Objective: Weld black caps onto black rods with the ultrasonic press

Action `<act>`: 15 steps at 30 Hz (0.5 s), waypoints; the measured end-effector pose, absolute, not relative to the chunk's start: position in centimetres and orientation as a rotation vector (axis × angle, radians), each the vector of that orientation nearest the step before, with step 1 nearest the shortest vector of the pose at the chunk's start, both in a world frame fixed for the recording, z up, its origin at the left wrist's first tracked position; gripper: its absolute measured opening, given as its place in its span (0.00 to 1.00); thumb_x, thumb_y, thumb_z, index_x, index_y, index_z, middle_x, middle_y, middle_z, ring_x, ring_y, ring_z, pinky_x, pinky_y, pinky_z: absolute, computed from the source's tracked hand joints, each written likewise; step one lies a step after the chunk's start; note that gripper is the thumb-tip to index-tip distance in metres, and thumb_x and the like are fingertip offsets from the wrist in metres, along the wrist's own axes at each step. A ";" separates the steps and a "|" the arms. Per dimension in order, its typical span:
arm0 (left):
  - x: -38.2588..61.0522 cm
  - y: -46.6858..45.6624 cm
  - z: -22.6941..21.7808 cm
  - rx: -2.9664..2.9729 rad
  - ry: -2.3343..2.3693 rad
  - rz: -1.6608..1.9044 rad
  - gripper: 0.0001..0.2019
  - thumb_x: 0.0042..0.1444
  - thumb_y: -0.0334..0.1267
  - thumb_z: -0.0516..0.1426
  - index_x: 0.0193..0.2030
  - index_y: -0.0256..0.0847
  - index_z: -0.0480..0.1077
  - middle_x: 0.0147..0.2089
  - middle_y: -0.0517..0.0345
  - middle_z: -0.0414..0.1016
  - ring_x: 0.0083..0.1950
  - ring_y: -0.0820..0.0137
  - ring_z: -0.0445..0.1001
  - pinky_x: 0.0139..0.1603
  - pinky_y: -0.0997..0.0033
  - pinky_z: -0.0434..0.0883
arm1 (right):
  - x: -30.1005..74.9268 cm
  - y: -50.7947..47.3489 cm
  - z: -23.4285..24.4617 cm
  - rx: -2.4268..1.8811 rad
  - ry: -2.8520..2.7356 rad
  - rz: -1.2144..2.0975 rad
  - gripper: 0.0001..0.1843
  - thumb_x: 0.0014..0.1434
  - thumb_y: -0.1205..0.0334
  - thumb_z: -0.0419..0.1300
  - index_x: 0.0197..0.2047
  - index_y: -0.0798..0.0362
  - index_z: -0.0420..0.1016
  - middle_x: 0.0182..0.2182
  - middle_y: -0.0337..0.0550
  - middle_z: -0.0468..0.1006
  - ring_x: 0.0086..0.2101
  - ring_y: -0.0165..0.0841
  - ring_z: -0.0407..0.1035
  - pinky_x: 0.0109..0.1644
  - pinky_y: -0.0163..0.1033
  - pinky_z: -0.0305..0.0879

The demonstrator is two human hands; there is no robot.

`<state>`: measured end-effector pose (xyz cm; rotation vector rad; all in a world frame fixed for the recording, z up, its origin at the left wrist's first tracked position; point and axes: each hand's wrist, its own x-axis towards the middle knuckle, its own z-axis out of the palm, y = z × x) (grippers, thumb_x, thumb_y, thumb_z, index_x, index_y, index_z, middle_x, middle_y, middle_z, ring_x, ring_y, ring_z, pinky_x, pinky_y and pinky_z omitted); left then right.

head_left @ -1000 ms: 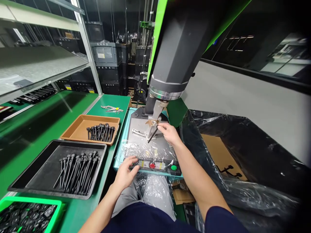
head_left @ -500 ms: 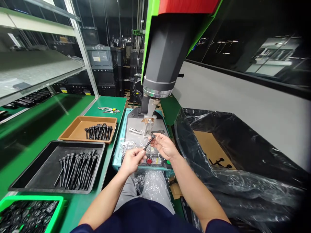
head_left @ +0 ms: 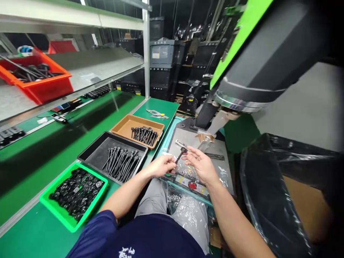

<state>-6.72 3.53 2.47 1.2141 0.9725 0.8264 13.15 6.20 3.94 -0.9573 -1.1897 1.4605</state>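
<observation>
My left hand pinches the lower end of a short black threaded rod. The fingers of my right hand close on its upper end. Both hands hover over the plastic-covered base of a press machine, just in front of its red button. The machine's metal horn hangs above a brass fixture behind my hands.
On the green bench to the left lie a black tray of long black rods, a tan tray with shorter ones, and a green bin of small black parts. An orange bin sits on the shelf. A bag-lined box stands right.
My left hand left the machine's front panel and joined the right on the rod, which came away from the fixture toward me. The view has swung left.
</observation>
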 end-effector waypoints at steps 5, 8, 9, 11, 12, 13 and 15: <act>-15.5 10.7 3.2 1.256 1.583 0.903 0.08 0.57 0.39 0.60 0.38 0.37 0.69 0.28 0.57 0.74 0.29 0.68 0.77 0.32 0.70 0.71 | 14.9 6.0 2.5 -1.085 -1.248 1.433 0.36 0.47 0.39 0.72 0.53 0.51 0.72 0.40 0.52 0.80 0.35 0.42 0.76 0.34 0.43 0.74; -22.1 15.0 4.2 1.454 2.191 0.603 0.09 0.59 0.40 0.59 0.38 0.35 0.72 0.36 0.49 0.79 0.39 0.65 0.79 0.43 0.67 0.72 | 17.3 4.9 1.3 -1.188 -1.217 1.438 0.37 0.45 0.38 0.73 0.51 0.51 0.73 0.39 0.53 0.81 0.35 0.43 0.76 0.34 0.44 0.75; -24.0 16.2 4.4 1.443 2.347 0.452 0.10 0.59 0.42 0.59 0.40 0.36 0.73 0.40 0.46 0.80 0.44 0.63 0.79 0.46 0.67 0.72 | 18.1 4.5 0.9 -1.223 -1.188 1.438 0.37 0.43 0.37 0.74 0.50 0.51 0.73 0.38 0.53 0.81 0.35 0.43 0.76 0.34 0.44 0.75; -27.3 18.0 4.7 1.376 2.491 0.285 0.13 0.57 0.41 0.61 0.43 0.34 0.74 0.47 0.38 0.79 0.52 0.57 0.77 0.50 0.63 0.71 | 19.5 3.6 0.4 -1.286 -1.122 1.425 0.38 0.42 0.37 0.74 0.49 0.51 0.73 0.38 0.53 0.81 0.35 0.43 0.76 0.34 0.43 0.75; -28.4 18.7 4.6 1.343 2.521 0.225 0.14 0.54 0.39 0.63 0.45 0.32 0.74 0.49 0.34 0.78 0.54 0.54 0.77 0.51 0.62 0.71 | 20.0 3.2 0.2 -1.311 -1.091 1.415 0.38 0.42 0.37 0.74 0.49 0.52 0.73 0.38 0.53 0.81 0.35 0.43 0.76 0.35 0.42 0.76; -29.3 19.3 4.4 1.320 2.535 0.174 0.16 0.52 0.36 0.64 0.46 0.30 0.74 0.50 0.31 0.77 0.55 0.52 0.76 0.52 0.61 0.72 | 20.5 2.8 0.1 -1.333 -1.064 1.409 0.38 0.42 0.38 0.74 0.50 0.53 0.73 0.38 0.52 0.81 0.35 0.42 0.76 0.35 0.41 0.76; -30.3 20.3 3.8 1.311 2.549 0.064 0.19 0.48 0.32 0.66 0.48 0.29 0.75 0.52 0.28 0.77 0.56 0.49 0.76 0.53 0.60 0.72 | 21.2 2.2 -0.2 -1.372 -1.011 1.407 0.40 0.42 0.39 0.75 0.51 0.55 0.72 0.39 0.52 0.81 0.35 0.41 0.76 0.36 0.39 0.75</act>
